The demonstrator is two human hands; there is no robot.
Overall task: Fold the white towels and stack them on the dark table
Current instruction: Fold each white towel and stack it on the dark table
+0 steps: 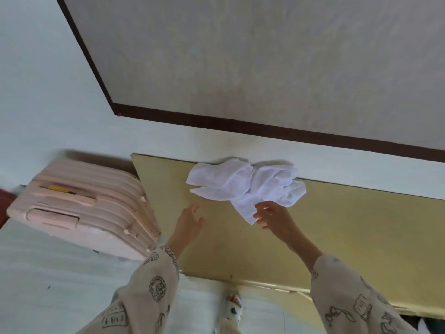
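Observation:
A crumpled heap of white towels (245,184) lies at the far edge of a yellowish-olive table (349,227), against the wall. My right hand (272,215) hovers at the heap's near corner, fingers spread and loosely bent, just touching or just short of the cloth; I cannot tell which. My left hand (190,221) is open over the bare tabletop to the left of the towels, holding nothing. Both arms wear cream sleeves with drawn doodles.
A pink ribbed suitcase (84,208) stands on the pale floor close to the table's left end. A wall with a dark brown baseboard (240,125) runs behind the table. My foot (232,307) shows below the table's near edge.

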